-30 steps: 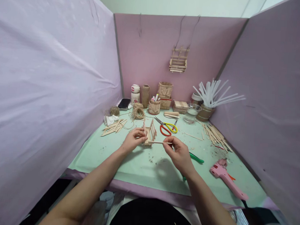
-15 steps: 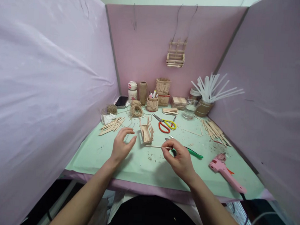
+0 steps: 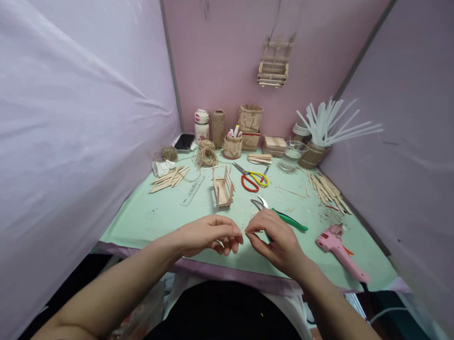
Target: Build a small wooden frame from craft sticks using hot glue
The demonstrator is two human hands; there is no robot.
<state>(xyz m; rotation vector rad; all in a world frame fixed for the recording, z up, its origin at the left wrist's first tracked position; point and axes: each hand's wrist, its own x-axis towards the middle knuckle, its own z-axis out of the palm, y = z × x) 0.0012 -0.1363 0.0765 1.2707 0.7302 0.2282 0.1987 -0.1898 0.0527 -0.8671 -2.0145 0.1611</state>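
Near the table's front edge, my right hand (image 3: 276, 240) pinches a thin wooden stick (image 3: 260, 232), mostly hidden by the fingers. Just left of it is my left hand (image 3: 212, 234), fingers curled loosely and apart, with nothing visible in it. Beyond my hands stands a small wooden stick frame (image 3: 223, 190) with railed sides; neither hand touches it. Green-handled pruning shears (image 3: 290, 220) lie behind my right hand, partly covered by it. Scissors with red and yellow handles (image 3: 252, 180) lie open farther back. A clear ruler (image 3: 192, 190) lies left of the frame.
A pink glue gun (image 3: 341, 252) lies at the right. Flat sticks (image 3: 170, 180) and twine (image 3: 206, 155) are at the left. More sticks (image 3: 328, 191), a water bowl (image 3: 292, 155) and a pot of white sticks (image 3: 313, 154) stand or lie at the right back.
My left hand has moved right and toward the table's front, close to my right hand. The stick, before pointing left across the table, is now mostly hidden. The view has tilted down.
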